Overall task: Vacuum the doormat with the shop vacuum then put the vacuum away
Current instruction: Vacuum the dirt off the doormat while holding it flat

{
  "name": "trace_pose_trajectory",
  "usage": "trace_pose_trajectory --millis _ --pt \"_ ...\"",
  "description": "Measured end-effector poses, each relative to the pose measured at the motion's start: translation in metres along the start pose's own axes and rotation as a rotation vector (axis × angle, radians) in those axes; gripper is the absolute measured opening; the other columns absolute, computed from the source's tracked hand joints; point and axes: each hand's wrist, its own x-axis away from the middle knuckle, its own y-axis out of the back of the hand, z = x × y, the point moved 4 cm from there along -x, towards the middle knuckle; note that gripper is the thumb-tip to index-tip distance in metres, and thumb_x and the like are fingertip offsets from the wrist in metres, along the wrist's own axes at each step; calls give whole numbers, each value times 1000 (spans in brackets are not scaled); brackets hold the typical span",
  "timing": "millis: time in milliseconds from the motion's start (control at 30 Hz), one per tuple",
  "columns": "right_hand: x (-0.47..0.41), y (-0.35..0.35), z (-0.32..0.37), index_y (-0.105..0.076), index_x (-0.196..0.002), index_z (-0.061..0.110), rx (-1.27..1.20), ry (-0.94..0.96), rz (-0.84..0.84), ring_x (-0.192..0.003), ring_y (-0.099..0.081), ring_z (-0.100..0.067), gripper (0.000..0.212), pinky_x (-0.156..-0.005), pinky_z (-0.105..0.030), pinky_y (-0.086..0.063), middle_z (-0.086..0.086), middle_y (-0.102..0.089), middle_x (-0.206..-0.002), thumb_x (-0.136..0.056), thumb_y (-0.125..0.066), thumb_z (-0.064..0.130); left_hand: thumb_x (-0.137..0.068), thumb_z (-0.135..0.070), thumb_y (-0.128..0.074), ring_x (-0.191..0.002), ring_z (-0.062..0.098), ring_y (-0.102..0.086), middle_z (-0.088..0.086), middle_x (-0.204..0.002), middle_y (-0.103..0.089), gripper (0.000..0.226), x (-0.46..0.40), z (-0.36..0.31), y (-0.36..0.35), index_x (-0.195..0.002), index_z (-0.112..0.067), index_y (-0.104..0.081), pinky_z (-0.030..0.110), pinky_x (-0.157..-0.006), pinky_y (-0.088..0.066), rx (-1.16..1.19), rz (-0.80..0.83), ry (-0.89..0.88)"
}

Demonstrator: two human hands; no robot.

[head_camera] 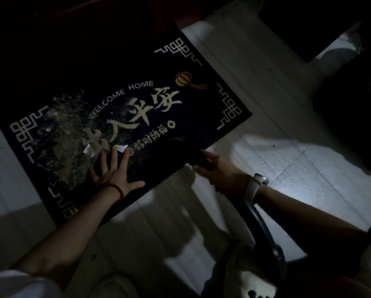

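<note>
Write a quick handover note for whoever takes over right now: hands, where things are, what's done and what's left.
Left hand: flat, fingers spread, pressing the mat near its front edge.
Right hand: gripping the dark nozzle, at the mat's front edge.
Hose trails back under the right arm.
Dirt and paper scraps cover the mat's left half; right half looks clean.
Left: vacuum the left half, then put the vacuum away.

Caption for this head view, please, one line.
Left hand pressed flat on the dusty doormat while the right hand holds the dark vacuum nozzle at the mat's edge.
</note>
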Motion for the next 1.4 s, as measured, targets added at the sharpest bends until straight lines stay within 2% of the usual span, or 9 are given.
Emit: trace_pose_trajectory --millis 100,233,533,667,733,933,1000,1133,1400 --pt "-7 1 11 -28 -143 29 -4 16 45 -50 -51 -8 57 -41 -17 -44 6 -55 -71 -92 -51 40 -74 -68 -56 -142 27 20 -3 -153 28 105 0 2 0 -143 -39 18 60 -111 -6 -5 -9 -4" --pt "-33 56 11 -29 -143 30 -109 -77 -250 -45 -49 -12 59 -35 -20 -40 1 -53 -65 -91 -52 42 -73 -67 -59 -141 23 22 -7 -151 30 109 0 5 2 -142 -39 19 58 -112 -6 17 37 -7" --pt "-13 -32 40 -27 -143 32 -134 5 336 -53 -48 -11 59 -45 -26 -44 0 -54 -72 -91 -53 41 -69 -54 -71 -142 16 20 -15 -151 29 120 0 16 5 -144 -31 20 53 -112 -7 30 55 -15" --pt "-47 22 47 -27 -144 25 -116 24 35 -45 -52 -5 62 -37 -17 -41 3 -55 -79 -90 -55 38 -69 -56 -71 -143 16 17 -15 -151 27 119 -2 22 4 -145 -31 18 51 -111 -11 16 9 -28" --pt "-59 33 50 -29 -144 21 -150 -3 -24 -38 -52 0 61 -35 -13 -38 4 -55 -77 -91 -55 36 -69 -56 -71 -143 15 16 -15 -152 27 119 -3 21 3 -145 -31 17 51 -111 -11 25 16 -22" --pt "-14 -52 57 -36 -137 33 -158 19 428 -40 -45 -3 49 -38 -21 -40 5 -51 -66 -92 -55 37 -69 -55 -70 -143 14 17 -16 -152 25 117 -2 23 -1 -146 -31 15 50 -110 -10 57 -42 -46" --pt "-22 -38 61 -40 -134 32 -162 44 368 -38 -45 -2 47 -38 -21 -39 6 -52 -65 -90 -56 39 -68 -55 -71 -142 13 17 -17 -152 25 117 -3 24 0 -146 -32 14 49 -110 -9 70 -45 -45" --pt "-60 26 65 -36 -138 22 -114 41 46 -35 -49 2 51 -35 -15 -37 7 -54 -69 -92 -54 34 -68 -58 -70 -142 13 17 -17 -152 24 117 -4 24 1 -145 -33 15 48 -110 -9 45 -36 -40" --pt "-31 -27 52 -36 -137 27 -72 48 340 -44 -47 -6 49 -39 -22 -42 1 -52 -65 -92 -54 32 -65 -63 -69 -141 22 25 -7 -153 26 121 4 26 2 -146 -29 15 54 -112 1 10 -115 57"
